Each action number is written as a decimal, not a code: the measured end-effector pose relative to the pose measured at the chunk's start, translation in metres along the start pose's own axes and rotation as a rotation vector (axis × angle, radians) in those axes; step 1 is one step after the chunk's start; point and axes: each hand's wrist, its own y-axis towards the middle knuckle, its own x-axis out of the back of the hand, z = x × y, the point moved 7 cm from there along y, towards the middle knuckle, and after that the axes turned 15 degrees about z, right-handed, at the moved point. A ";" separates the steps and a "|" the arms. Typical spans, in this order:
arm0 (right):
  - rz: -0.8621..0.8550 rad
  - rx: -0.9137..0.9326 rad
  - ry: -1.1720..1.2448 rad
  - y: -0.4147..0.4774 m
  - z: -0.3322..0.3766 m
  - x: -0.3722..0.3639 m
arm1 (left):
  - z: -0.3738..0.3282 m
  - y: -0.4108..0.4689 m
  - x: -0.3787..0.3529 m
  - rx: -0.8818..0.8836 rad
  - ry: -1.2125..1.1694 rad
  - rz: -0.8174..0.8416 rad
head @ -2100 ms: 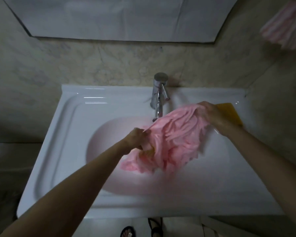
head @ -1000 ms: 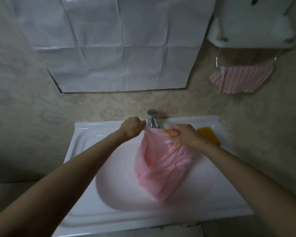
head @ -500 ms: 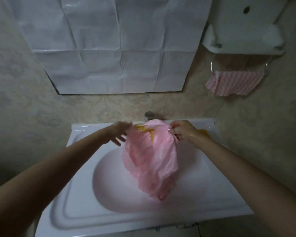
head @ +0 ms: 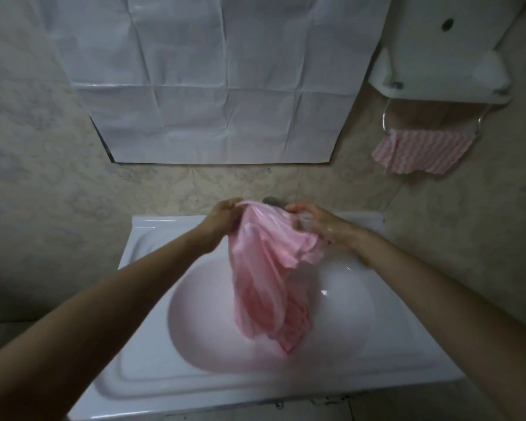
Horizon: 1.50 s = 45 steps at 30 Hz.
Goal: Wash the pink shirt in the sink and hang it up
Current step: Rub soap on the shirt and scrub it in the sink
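Hanging from both hands, the crumpled pink shirt droops above the bowl of the white moulded sink, its lower folds dangling low over the basin; whether they touch the bottom cannot be told. The left hand has its fingers curled tightly round the shirt's upper edge, near the back rim of the sink. The right hand is just beside it on the other side of the cloth. It is smeared by motion blur, but it appears to pinch a bunch of fabric between thumb and fingers, with more cloth gathered under its palm. Between the two hands, the rounded top of a grey metal tap peeks over the shirt. On the wall above hangs a large creased white sheet. To the right, a pink-and-white striped cloth drapes from a metal towel rail under a white plastic shelf.
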 end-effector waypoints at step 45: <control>-0.576 -0.042 -0.458 -0.018 0.040 0.050 | -0.061 -0.005 0.002 0.040 0.797 0.112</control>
